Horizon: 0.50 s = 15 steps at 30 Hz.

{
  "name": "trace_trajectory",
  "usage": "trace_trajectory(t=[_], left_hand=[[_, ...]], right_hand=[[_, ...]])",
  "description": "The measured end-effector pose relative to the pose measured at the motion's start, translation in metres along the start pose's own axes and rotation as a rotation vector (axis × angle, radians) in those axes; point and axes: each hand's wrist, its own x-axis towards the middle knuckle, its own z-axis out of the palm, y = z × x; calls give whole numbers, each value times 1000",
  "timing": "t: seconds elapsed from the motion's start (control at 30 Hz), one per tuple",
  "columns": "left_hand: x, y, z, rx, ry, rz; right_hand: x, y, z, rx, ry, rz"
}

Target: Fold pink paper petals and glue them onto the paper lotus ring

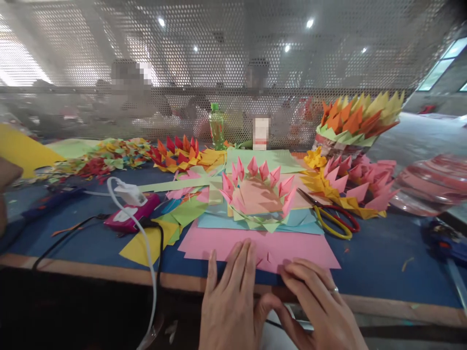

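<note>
My left hand (233,287) lies with fingers stretched out, the tips on the near part of a pink paper sheet (306,248). My right hand (317,301), wearing a ring, has its fingers loosely bent and apart, fingertips at the sheet's near edge. The two thumbs come close together below the table edge. Between the hands, a small pink folded piece (269,257) shows on the sheet. Just beyond stands a ring of pink folded-paper petals (264,170) with a pale green petal base (260,223), resting on blue and pink sheets.
Scissors (333,218) with yellow and red handles lie at right. A magenta power strip (131,214) with a white charger (131,193) and cables sits left. Paper flowers (355,119), a green bottle (216,126), clear plastic containers (434,184) and a glue gun (443,240) stand around.
</note>
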Motion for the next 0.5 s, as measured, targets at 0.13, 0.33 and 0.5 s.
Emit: trace_trajectory(t=[0.13, 0.33, 0.5], left_hand=[[-6, -3, 1, 74, 5, -76], [-13, -11, 3, 61, -54, -74], [-17, -12, -6, -262, 36, -217]], right_hand=[[3, -3, 3, 16, 37, 17], [1, -5, 4, -1, 39, 20], [-3, -8, 7, 70, 131, 14]])
